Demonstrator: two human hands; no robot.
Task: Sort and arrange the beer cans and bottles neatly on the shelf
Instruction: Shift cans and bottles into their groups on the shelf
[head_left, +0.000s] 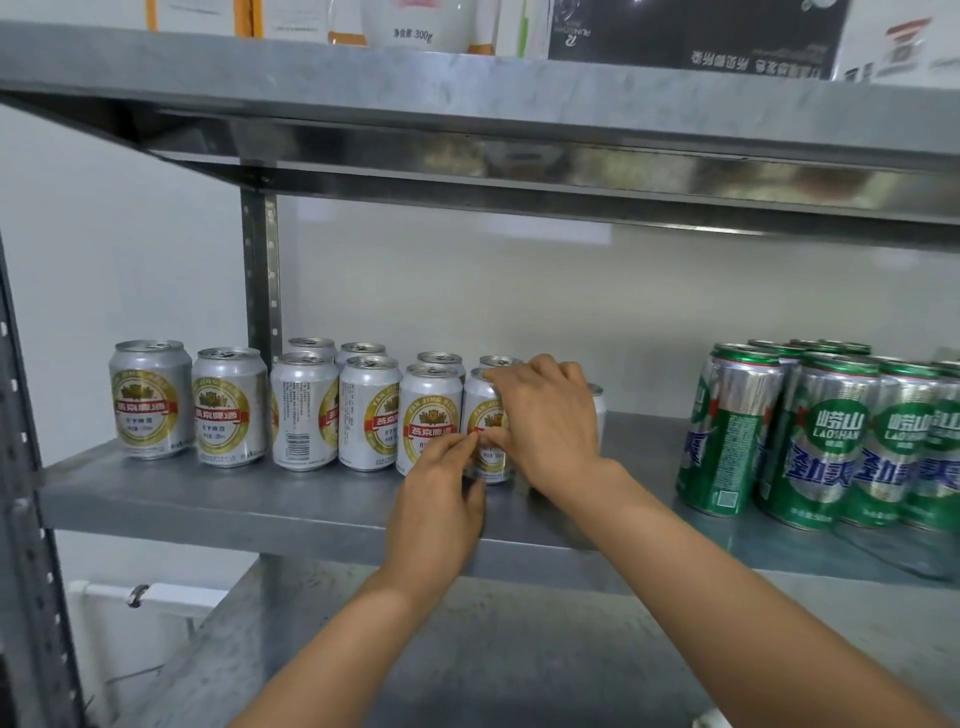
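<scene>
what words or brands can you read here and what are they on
"YAN JING" and "燕京啤酒": silver cans
"崂山" and "LAOSHAN": green cans
"300g": white tub on the top shelf
Black box on the top shelf: print upside down, not readable
Fine print and barcode numbers on the silver cans: too small to read
</scene>
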